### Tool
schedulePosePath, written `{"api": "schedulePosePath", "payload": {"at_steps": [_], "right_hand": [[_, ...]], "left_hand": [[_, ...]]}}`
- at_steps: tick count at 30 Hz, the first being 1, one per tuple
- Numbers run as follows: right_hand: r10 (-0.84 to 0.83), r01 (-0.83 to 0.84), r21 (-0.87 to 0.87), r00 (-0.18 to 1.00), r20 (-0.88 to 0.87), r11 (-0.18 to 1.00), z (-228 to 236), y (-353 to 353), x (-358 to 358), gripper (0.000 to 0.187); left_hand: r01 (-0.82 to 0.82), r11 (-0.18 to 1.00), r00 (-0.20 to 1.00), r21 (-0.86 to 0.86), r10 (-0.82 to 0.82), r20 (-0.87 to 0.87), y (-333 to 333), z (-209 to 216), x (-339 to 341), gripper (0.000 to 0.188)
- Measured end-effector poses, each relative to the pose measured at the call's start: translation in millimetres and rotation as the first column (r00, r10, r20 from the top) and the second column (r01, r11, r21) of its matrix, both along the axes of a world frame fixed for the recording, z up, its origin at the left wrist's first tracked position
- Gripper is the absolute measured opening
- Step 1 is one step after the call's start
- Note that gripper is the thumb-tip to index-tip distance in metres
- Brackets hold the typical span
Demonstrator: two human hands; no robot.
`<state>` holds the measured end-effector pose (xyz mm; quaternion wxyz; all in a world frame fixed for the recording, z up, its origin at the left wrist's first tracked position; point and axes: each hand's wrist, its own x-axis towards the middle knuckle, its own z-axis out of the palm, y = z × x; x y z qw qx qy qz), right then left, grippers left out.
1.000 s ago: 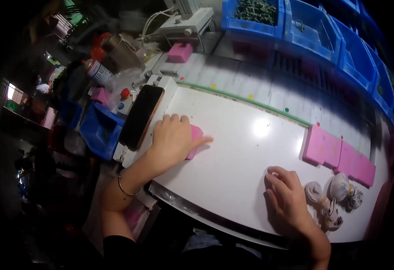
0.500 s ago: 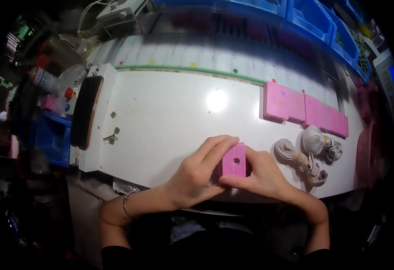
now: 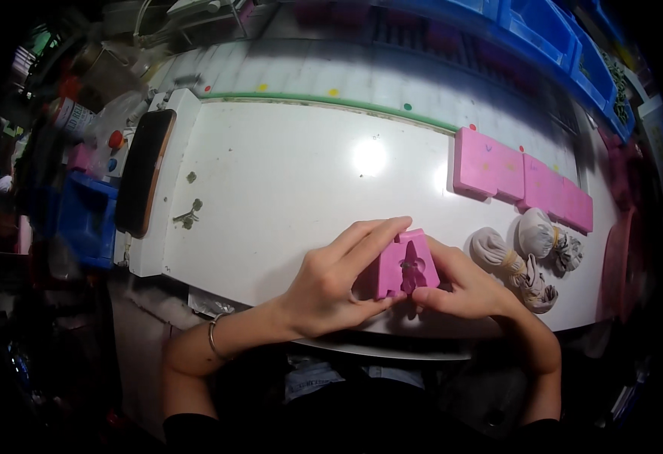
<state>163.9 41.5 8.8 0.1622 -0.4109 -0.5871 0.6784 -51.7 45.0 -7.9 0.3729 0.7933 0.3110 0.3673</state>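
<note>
Pink and soft-looking, a split block [image 3: 389, 274] sat between a worker's two hands just above the near edge of a white table [image 3: 286, 174], its halves parted in a V and a dark hollow showing between them; something small and dark lay inside, too dim to identify. The left hand [image 3: 330, 276], below a thin bracelet [image 3: 212, 333], was curled wide around the left half, fingers reaching the far end and thumb at the near end. The right hand [image 3: 464, 291] was clamped on the right half, thumb bent at the near corner. Overhead at right, a blue bin [image 3: 602, 94] held small green pieces [image 3: 619, 87], while the contents of the blue bin beside it [image 3: 540, 38] could not be made out. Another blue bin [image 3: 103, 193] stood off the table's left side, its inside too dark to read. Right of the hands lay two cloth bundles [image 3: 490, 246] [image 3: 540, 232] tied with bands, near two pink slabs [image 3: 489, 166] [image 3: 555, 193] set end to end. Green scraps [image 3: 188, 216] were scattered at left, near a dark phone [image 3: 147, 170].
</note>
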Motion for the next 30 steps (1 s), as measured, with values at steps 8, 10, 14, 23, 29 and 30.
{"api": "schedulePosePath", "payload": {"at_steps": [8,10,14,23,29,30], "right_hand": [[-0.03,0.032,-0.026,0.997,0.075,0.999,0,-11,6,0.053],[-0.136,0.084,0.334,0.981,0.136,0.939,5,-19,-4,0.055],[-0.305,0.125,0.888,0.952,0.018,0.442,-5,-16,-18,0.059],[-0.118,-0.097,0.828,0.974,0.193,0.552,13,-5,-26,0.066],[-0.257,-0.225,0.855,0.891,0.375,0.467,5,-8,-31,0.079],[-0.26,-0.194,0.856,0.9,0.35,0.48,6,-9,-30,0.076]], "left_hand": [[-0.011,0.984,0.993,-0.18,0.031,0.11,-8,-6,-3,0.068],[-0.042,0.976,0.986,-0.215,0.076,0.151,-12,-10,-5,0.065],[0.011,0.831,0.939,-0.557,0.183,0.292,-20,-4,-6,0.061],[0.269,0.714,0.807,-0.647,0.199,0.555,-19,-17,-19,0.064],[0.319,0.685,0.77,-0.655,0.215,0.6,-19,-18,-20,0.059],[0.328,0.693,0.767,-0.642,0.202,0.61,-19,-18,-20,0.059]]}}
